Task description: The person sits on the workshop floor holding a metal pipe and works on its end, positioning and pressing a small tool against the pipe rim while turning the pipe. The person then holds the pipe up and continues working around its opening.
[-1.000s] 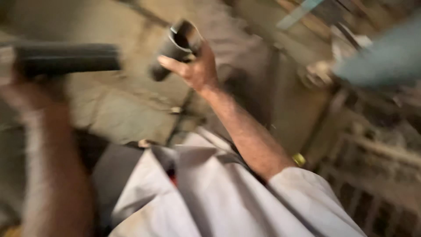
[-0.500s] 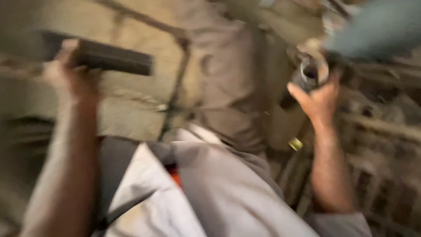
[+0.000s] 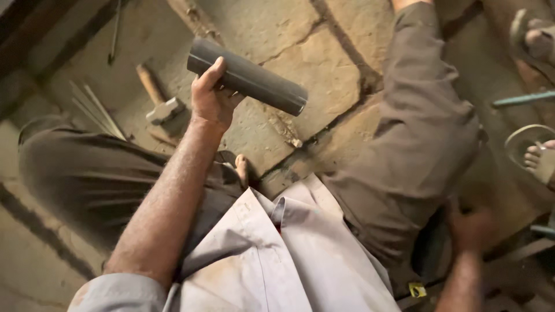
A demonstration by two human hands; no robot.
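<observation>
My left hand [image 3: 211, 98] is raised over the stone floor and grips a dark grey length of pipe [image 3: 254, 81] near its left end; the pipe slants down to the right. My right hand [image 3: 471, 230] is low at the lower right beside my right thigh, blurred and in shadow. It rests against a dark rounded object [image 3: 430, 251], and its grip there is unclear. My knees in brown trousers [image 3: 422, 133] spread to either side, with my pale shirt [image 3: 277, 254] below.
A hammer [image 3: 162, 108] with a wooden handle lies on the cracked stone floor [image 3: 324, 75] beside several thin metal rods [image 3: 95, 107]. Another person's feet [image 3: 540, 159] show at the right edge, near a round metal ring [image 3: 520, 141] and a teal rod [image 3: 523, 99].
The view has swung and sharpened. My right hand, earlier raised with a short dark pipe piece, has dropped down beside my right thigh. My left hand still holds the long pipe up.
</observation>
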